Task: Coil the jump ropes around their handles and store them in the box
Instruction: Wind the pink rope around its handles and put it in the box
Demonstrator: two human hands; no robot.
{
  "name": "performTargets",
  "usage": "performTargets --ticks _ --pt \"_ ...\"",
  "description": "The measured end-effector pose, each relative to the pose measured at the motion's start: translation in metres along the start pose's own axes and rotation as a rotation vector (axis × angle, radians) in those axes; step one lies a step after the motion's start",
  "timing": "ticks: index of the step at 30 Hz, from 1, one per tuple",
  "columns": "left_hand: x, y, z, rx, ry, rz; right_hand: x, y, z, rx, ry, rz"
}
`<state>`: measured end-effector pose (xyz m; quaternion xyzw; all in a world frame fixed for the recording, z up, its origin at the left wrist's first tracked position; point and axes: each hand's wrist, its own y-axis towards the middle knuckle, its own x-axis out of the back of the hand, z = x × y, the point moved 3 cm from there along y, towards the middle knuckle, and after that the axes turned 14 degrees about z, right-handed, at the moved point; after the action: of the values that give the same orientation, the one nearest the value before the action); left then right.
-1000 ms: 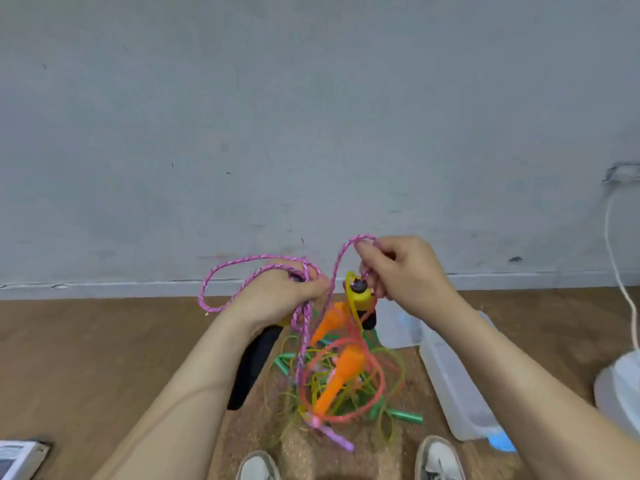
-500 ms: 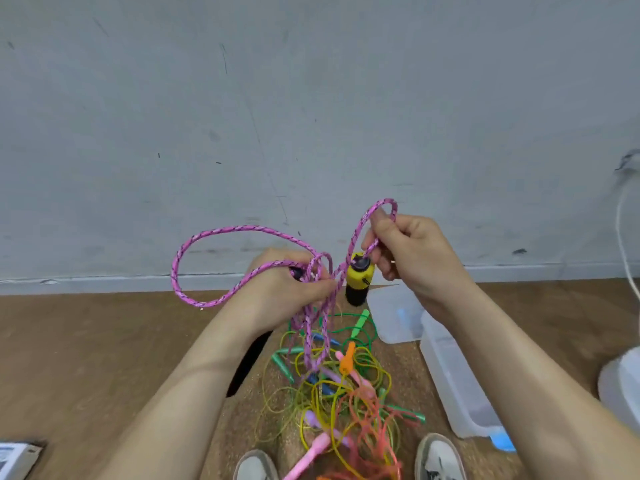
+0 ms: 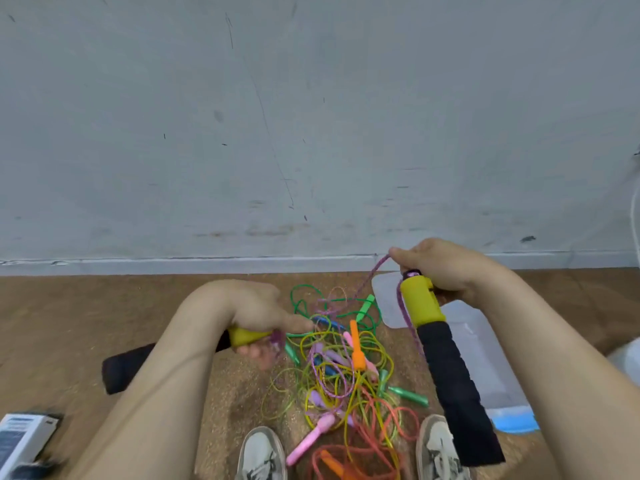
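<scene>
Head view: your left hand point(image 3: 256, 315) clenches the yellow plastic collar of the first handle point(image 3: 244, 336), whose black foam grip points down-left. Glossy tangled cords point(image 3: 346, 362) lie on the floor point(image 3: 69, 317). Your right hand point(image 3: 446, 271) grasps the twin handle point(image 3: 420, 303), which slants down-right with the braided pink rope point(image 3: 404, 311) alongside, above the clear box point(image 3: 485, 355).
</scene>
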<state>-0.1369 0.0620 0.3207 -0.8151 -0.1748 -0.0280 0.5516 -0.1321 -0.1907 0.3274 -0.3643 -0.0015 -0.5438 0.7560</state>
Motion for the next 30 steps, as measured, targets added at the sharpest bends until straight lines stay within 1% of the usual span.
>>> performTargets --ticks 1,2,3,4,6,7,8,9,10,12,14,15,16,18,20,23,24,26,28,30 --pt "-0.002 0.000 -0.007 -0.092 -0.019 0.037 -0.001 0.000 0.000 0.016 0.082 0.025" --pt "-0.003 -0.003 -0.014 -0.212 -0.075 0.034 -0.003 0.001 0.001 0.037 0.161 0.034" --pt "-0.001 -0.007 -0.020 -0.350 -0.176 -0.012 -0.005 0.002 0.003 0.060 0.232 0.032" --pt "0.002 -0.011 -0.026 -0.495 -0.319 -0.091 -0.006 0.003 0.006 0.087 0.293 0.019" --pt "0.008 -0.017 -0.034 -0.741 -0.699 -0.239 -0.012 0.005 0.012 0.155 0.381 -0.039" --pt "0.006 -0.017 -0.039 -0.833 -0.883 -0.256 -0.015 0.006 0.015 0.193 0.404 -0.077" --pt "0.002 -0.018 -0.047 -0.905 -1.011 -0.233 -0.019 0.007 0.019 0.230 0.410 -0.120" --pt "-0.005 -0.016 -0.056 -0.947 -1.058 -0.202 -0.023 0.008 0.022 0.258 0.407 -0.167" --pt "-0.012 -0.013 -0.063 -0.957 -1.038 -0.179 -0.027 0.010 0.025 0.278 0.397 -0.215" --pt "-0.026 -0.007 -0.072 -0.910 -0.869 -0.199 -0.035 0.011 0.030 0.302 0.397 -0.306" --pt "-0.031 0.000 -0.073 -0.807 -0.651 -0.324 -0.040 0.010 0.031 0.313 0.425 -0.381" --pt "-0.030 0.003 -0.073 -0.775 -0.602 -0.383 -0.040 0.009 0.032 0.315 0.451 -0.397" --pt "-0.028 0.003 -0.072 -0.770 -0.616 -0.432 -0.040 0.007 0.034 0.313 0.490 -0.384" --pt "-0.023 0.002 -0.070 -0.816 -0.731 -0.516 -0.041 -0.001 0.040 0.301 0.581 -0.251" --pt "-0.017 -0.002 -0.068 -0.890 -0.847 -0.568 -0.046 -0.010 0.044 0.307 0.550 -0.026" --pt "-0.010 -0.006 -0.064 -1.009 -1.095 -0.492 -0.062 -0.015 0.038 0.349 0.504 0.352" --pt "-0.008 -0.007 -0.063 -1.032 -1.161 -0.462 -0.067 -0.016 0.035 0.347 0.516 0.440" --pt "-0.006 -0.009 -0.061 -1.069 -1.236 -0.424 -0.071 -0.017 0.030 0.323 0.515 0.513" --pt "-0.006 -0.011 -0.061 -1.112 -1.273 -0.408 -0.072 -0.017 0.028 0.320 0.509 0.507" --pt "-0.007 -0.012 -0.061 -1.117 -1.308 -0.424 -0.074 -0.017 0.029 0.328 0.525 0.481"
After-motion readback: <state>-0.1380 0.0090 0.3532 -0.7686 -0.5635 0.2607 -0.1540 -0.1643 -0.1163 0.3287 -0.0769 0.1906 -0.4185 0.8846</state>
